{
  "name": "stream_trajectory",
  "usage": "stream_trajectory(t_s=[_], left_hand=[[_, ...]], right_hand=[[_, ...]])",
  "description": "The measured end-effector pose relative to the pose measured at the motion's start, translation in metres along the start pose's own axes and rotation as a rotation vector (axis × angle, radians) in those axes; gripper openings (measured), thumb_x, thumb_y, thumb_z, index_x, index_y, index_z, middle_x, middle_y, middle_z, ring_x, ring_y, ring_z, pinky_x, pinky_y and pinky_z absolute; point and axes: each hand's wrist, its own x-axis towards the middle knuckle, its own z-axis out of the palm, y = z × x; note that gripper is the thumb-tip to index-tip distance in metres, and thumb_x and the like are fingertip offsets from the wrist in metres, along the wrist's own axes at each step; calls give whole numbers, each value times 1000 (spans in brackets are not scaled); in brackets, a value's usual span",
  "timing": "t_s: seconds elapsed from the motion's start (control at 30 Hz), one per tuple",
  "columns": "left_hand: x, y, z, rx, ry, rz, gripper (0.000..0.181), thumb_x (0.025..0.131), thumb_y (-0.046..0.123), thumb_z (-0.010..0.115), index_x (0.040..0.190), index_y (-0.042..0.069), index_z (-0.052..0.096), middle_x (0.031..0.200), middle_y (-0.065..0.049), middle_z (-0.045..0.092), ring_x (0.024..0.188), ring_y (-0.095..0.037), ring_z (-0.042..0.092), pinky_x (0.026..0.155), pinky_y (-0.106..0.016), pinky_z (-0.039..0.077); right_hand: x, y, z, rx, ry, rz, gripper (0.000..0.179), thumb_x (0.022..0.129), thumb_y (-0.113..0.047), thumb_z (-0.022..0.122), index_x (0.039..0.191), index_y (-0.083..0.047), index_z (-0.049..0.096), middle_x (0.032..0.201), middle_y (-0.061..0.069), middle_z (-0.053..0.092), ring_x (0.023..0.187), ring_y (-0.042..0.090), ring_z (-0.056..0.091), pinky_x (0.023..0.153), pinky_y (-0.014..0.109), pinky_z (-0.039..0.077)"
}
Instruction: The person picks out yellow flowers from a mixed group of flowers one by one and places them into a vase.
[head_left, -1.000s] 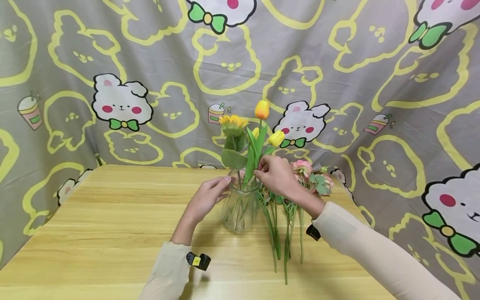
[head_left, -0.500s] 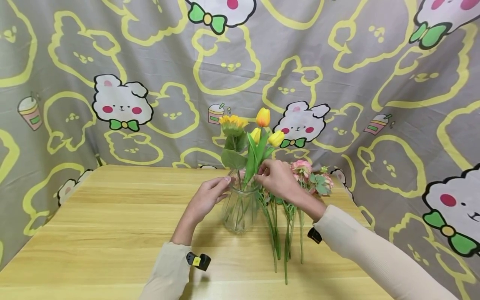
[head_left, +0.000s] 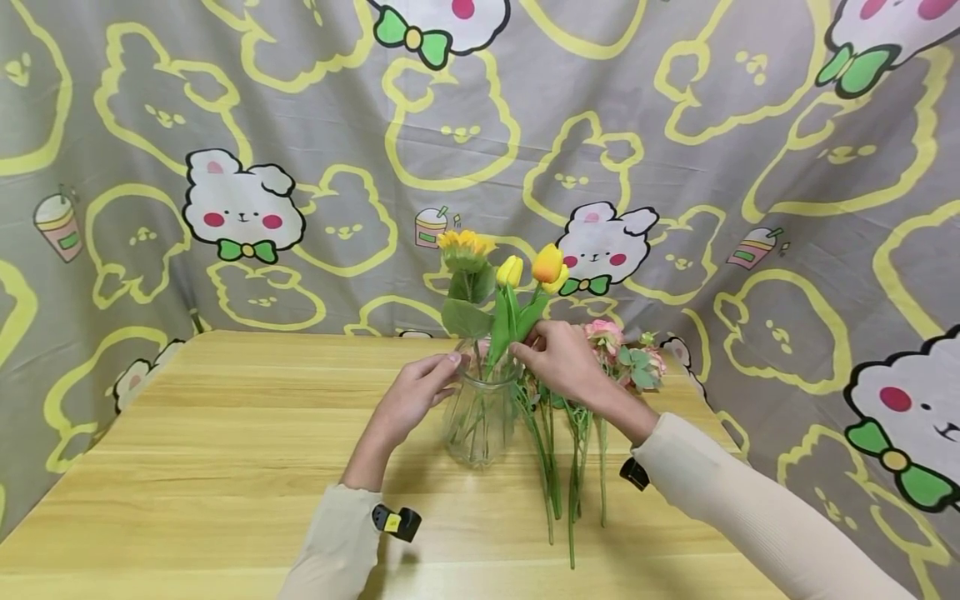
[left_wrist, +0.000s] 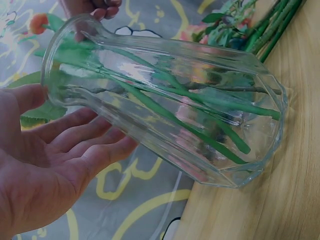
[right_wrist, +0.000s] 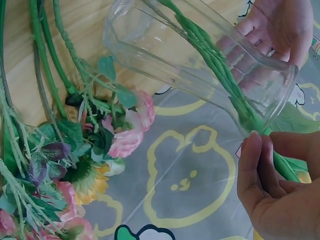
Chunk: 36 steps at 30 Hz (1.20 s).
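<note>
A clear glass vase [head_left: 480, 442] stands upright on the table, with several green stems inside. A sunflower [head_left: 467, 252] rises from its left side. To the right are a yellow tulip [head_left: 510, 272] and an orange-yellow tulip [head_left: 548, 263], which overlaps another yellow bloom. At the mouth, my right hand [head_left: 562, 358] pinches a green tulip stem between thumb and fingers; the right wrist view shows this stem [right_wrist: 284, 167] beside the glass lip. My left hand [head_left: 411, 398] touches the vase's left side, thumb at the rim, its other fingers [left_wrist: 92, 135] loosely extended along the glass.
Right of the vase lies a bunch of pink flowers [head_left: 603, 335] with long green stems [head_left: 573, 492] pointing toward the table's front. Another sunflower [right_wrist: 89, 180] is among them. A patterned grey cloth [head_left: 337, 108] hangs behind the wooden table [head_left: 247, 450].
The orange-yellow tulip has come down and leaned right, now in front of the right yellow bloom. My right hand has lowered slightly with it; my left hand stays at the vase.
</note>
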Motion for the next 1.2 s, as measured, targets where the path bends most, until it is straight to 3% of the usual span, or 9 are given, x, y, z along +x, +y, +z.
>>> stream_trajectory(t_s=[0.27, 0.5, 0.7, 0.93, 1.1, 1.2], left_hand=[[0, -1, 0, -7, -1, -6, 58, 107, 44, 48, 147, 2, 51, 148, -14, 55, 137, -32, 53, 114, -43, 46], [0, -1, 0, -9, -5, -3, 58, 108, 44, 47, 147, 1, 50, 149, -15, 54, 138, -33, 52, 115, -43, 46], [0, 0, -1, -15, -8, -2, 57, 108, 44, 48, 146, 1, 51, 149, -16, 54, 138, -34, 52, 116, -45, 45], [0, -1, -2, -24, -16, -6, 57, 108, 44, 48, 147, 2, 51, 150, -15, 53, 139, -34, 51, 117, -45, 43], [0, -1, -2, -20, -20, -4, 58, 107, 44, 48, 147, 2, 51, 150, -15, 53, 138, -33, 52, 116, -44, 44], [0, -1, -1, -12, -16, -3, 59, 107, 45, 48, 147, 2, 51, 150, -14, 53, 138, -32, 52, 115, -43, 45]], right_hand=[[-3, 6, 0, -16, -20, 0, 23, 98, -27, 68, 91, -7, 75, 61, 2, 62, 47, 13, 46, 49, 27, 41], [-6, 14, -7, -41, -61, 27, 26, 98, -33, 68, 98, -8, 75, 78, 4, 70, 56, 15, 57, 55, 30, 50], [-4, 28, -9, -46, -75, 65, 23, 98, -27, 65, 101, -6, 72, 82, 7, 70, 56, 16, 57, 52, 30, 48], [6, 54, -2, -47, -55, 119, 19, 98, -16, 60, 101, 1, 68, 78, 12, 70, 49, 16, 58, 44, 28, 47], [19, 71, 5, -44, -25, 175, 23, 100, -14, 56, 108, 4, 67, 66, 10, 65, 48, 17, 61, 42, 27, 46], [26, 80, 11, -51, -3, 172, 20, 99, -12, 55, 101, 3, 68, 56, 6, 59, 46, 16, 61, 41, 25, 44]])
